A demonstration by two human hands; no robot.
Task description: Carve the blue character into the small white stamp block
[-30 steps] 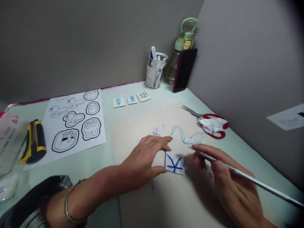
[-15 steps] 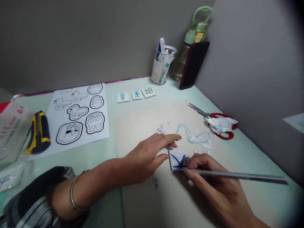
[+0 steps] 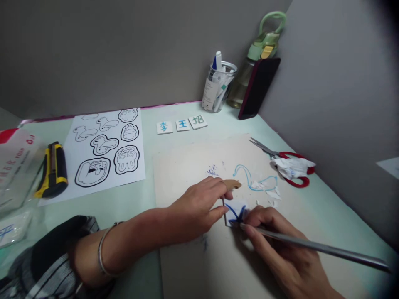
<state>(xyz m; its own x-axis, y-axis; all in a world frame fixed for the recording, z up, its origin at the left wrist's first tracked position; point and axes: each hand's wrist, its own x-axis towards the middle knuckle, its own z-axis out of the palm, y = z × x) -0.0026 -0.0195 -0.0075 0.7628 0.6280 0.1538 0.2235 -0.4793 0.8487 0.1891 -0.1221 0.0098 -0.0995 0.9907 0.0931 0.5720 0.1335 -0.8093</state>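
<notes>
A small white rubber block (image 3: pixel 232 205) with dark blue strokes lies on the pale board (image 3: pixel 183 166). My left hand (image 3: pixel 199 203) steadies the block at its left and far edges, thumb against the side, fingers partly bent. My right hand (image 3: pixel 280 245) is closed around a slim silver carving knife (image 3: pixel 324 248). The tool's near end meets the block's lower right part, where my fingertips hide its blade. Beyond the block, a blue swan outline (image 3: pixel 243 167) is drawn on the board, with white scraps (image 3: pixel 264 187) on it.
Red-handled scissors (image 3: pixel 291 154) lie at right under crumpled paper (image 3: pixel 293 167). Behind stand a pen jar (image 3: pixel 212 93), a phone (image 3: pixel 260 87) and a green bottle (image 3: pixel 238 85). Three lettered tiles (image 3: pixel 182 125), a printed sheet (image 3: pixel 124 182), a yellow-black utility knife (image 3: pixel 52 170) and plastic bags (image 3: pixel 18 166) occupy the table.
My left thumb and fingers have drawn in against the block's edge. The carving knife's far end has swung lower and toward the right. The whole view has shifted slightly.
</notes>
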